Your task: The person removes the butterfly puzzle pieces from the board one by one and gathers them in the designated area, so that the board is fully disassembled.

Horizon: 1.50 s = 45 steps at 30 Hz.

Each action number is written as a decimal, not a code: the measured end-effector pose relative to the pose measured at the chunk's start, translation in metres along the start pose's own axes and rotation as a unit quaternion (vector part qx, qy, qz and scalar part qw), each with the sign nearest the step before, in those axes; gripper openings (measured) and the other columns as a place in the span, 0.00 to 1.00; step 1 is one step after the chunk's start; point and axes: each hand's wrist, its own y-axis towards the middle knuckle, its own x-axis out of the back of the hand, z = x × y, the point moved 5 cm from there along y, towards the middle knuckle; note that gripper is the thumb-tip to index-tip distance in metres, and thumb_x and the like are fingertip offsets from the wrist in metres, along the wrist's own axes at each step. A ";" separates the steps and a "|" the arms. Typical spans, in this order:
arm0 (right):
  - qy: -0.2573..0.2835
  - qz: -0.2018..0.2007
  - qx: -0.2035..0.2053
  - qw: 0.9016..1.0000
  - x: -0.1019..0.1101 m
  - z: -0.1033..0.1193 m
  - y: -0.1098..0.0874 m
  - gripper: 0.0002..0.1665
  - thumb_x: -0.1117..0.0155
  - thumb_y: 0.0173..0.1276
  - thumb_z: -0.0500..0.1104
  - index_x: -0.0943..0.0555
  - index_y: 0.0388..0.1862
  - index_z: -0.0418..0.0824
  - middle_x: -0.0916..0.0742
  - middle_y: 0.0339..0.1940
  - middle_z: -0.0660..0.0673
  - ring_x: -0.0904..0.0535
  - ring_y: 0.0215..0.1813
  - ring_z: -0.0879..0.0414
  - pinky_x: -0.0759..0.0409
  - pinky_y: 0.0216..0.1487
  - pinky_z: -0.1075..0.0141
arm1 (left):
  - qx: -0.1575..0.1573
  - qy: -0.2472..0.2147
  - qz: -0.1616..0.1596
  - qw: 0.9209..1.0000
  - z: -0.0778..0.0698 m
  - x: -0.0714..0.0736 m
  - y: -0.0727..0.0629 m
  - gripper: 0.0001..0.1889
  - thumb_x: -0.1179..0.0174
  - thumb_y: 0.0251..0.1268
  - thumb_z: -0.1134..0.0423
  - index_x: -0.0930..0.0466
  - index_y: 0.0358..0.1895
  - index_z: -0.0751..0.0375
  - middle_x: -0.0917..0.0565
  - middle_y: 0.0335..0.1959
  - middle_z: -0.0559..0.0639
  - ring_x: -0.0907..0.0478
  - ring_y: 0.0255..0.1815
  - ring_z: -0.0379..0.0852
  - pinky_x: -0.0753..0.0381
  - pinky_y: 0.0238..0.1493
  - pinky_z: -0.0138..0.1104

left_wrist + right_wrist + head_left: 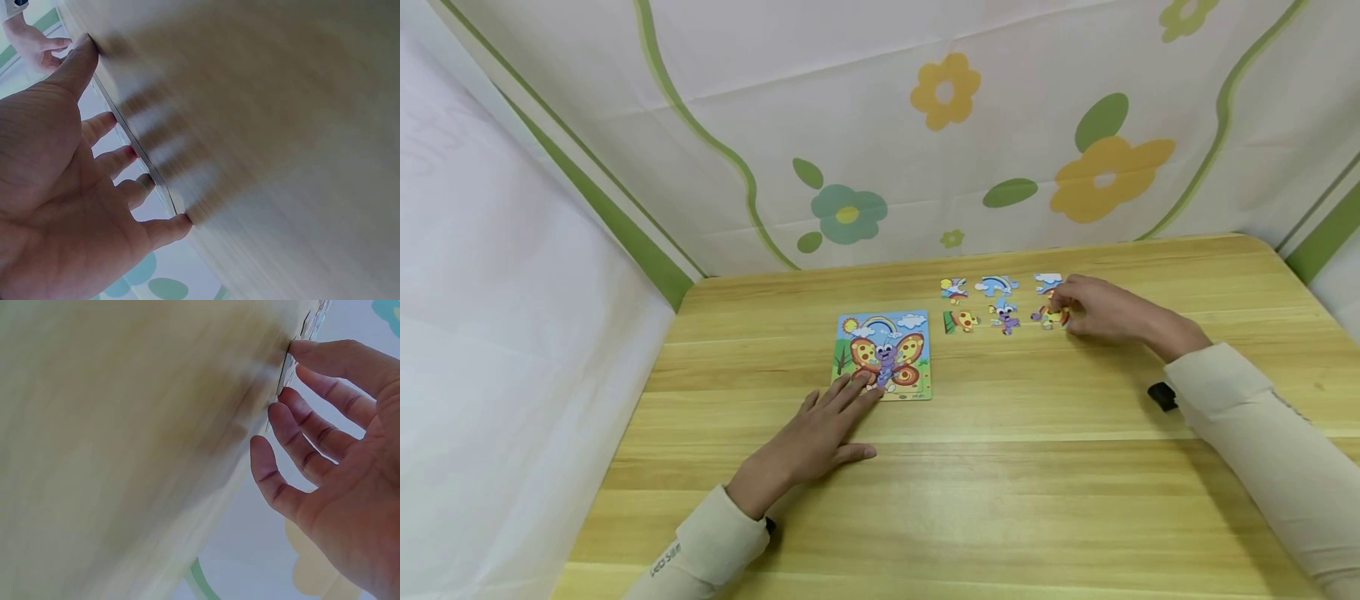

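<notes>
A square butterfly puzzle board (891, 333) lies flat on the wooden table. My left hand (823, 429) rests with spread fingertips on the board's lower left part, its thumb on the table. The left wrist view shows the same hand (81, 181) touching the board's thin edge. To the right of the board, several loose puzzle pieces lie in two rows. My right hand (1097, 308) pinches the lower right puzzle piece (1051, 317) between thumb and fingers, at table level. In the right wrist view, the right hand's (337, 431) thumb touches that thin piece's edge.
Other loose pieces include a rainbow piece (997, 286), a purple butterfly-body piece (1005, 317), a wing piece (961, 322) and a cloud piece (1048, 282). A flowered white curtain (865, 125) hangs behind the wooden table (970, 500).
</notes>
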 end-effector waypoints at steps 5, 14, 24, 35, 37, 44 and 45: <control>0.008 0.003 -0.001 1.000 0.001 0.000 0.000 0.14 0.34 0.63 0.26 0.17 0.47 0.36 0.17 0.48 0.38 0.23 0.46 0.49 0.22 0.50 0.50 | -0.003 0.004 -0.004 1.000 0.000 0.000 0.000 0.42 0.41 0.77 0.43 0.47 0.86 0.50 0.50 0.88 0.55 0.53 0.88 0.64 0.44 0.75 0.74; 0.002 -0.008 0.001 1.000 0.001 0.002 0.001 0.14 0.33 0.64 0.27 0.16 0.49 0.34 0.17 0.49 0.37 0.21 0.49 0.46 0.20 0.53 0.47 | 0.000 0.006 0.000 1.000 -0.001 0.002 0.000 0.42 0.42 0.77 0.41 0.47 0.86 0.50 0.50 0.88 0.55 0.53 0.88 0.63 0.43 0.75 0.73; -0.002 -0.039 0.029 0.999 0.000 0.035 0.015 0.15 0.36 0.68 0.29 0.17 0.52 0.31 0.15 0.51 0.35 0.17 0.53 0.41 0.16 0.55 0.44 | 0.018 0.001 0.000 1.000 -0.001 0.005 -0.003 0.41 0.40 0.76 0.42 0.46 0.86 0.49 0.50 0.88 0.56 0.54 0.87 0.66 0.44 0.76 0.73; 0.040 -0.021 0.095 0.994 -0.026 0.104 0.049 0.15 0.35 0.69 0.30 0.17 0.54 0.34 0.16 0.54 0.37 0.18 0.52 0.42 0.18 0.55 0.48 | 0.063 -0.017 -0.010 0.998 0.009 0.011 -0.018 0.40 0.39 0.75 0.43 0.43 0.85 0.43 0.52 0.88 0.57 0.56 0.87 0.68 0.49 0.76 0.74; 0.050 -0.012 0.111 0.993 -0.031 0.118 0.057 0.16 0.35 0.69 0.30 0.17 0.55 0.34 0.16 0.54 0.37 0.19 0.52 0.42 0.18 0.55 0.48 | 0.066 -0.021 -0.008 0.998 0.011 0.010 -0.020 0.39 0.39 0.75 0.42 0.42 0.85 0.42 0.52 0.88 0.58 0.56 0.87 0.68 0.49 0.77 0.74; 0.079 0.027 0.157 0.984 -0.050 0.166 0.078 0.19 0.33 0.67 0.30 0.17 0.57 0.32 0.15 0.56 0.36 0.18 0.53 0.42 0.16 0.57 0.51 | 0.061 -0.040 -0.004 0.997 0.014 0.010 -0.024 0.37 0.40 0.76 0.43 0.39 0.83 0.42 0.51 0.88 0.61 0.57 0.87 0.68 0.50 0.77 0.74; 0.082 0.034 0.162 0.983 -0.053 0.172 0.080 0.19 0.33 0.68 0.30 0.17 0.58 0.32 0.15 0.57 0.36 0.17 0.54 0.42 0.16 0.56 0.51 | 0.060 -0.041 -0.005 0.997 0.014 0.010 -0.024 0.36 0.40 0.76 0.43 0.39 0.83 0.42 0.51 0.87 0.61 0.56 0.87 0.68 0.49 0.77 0.74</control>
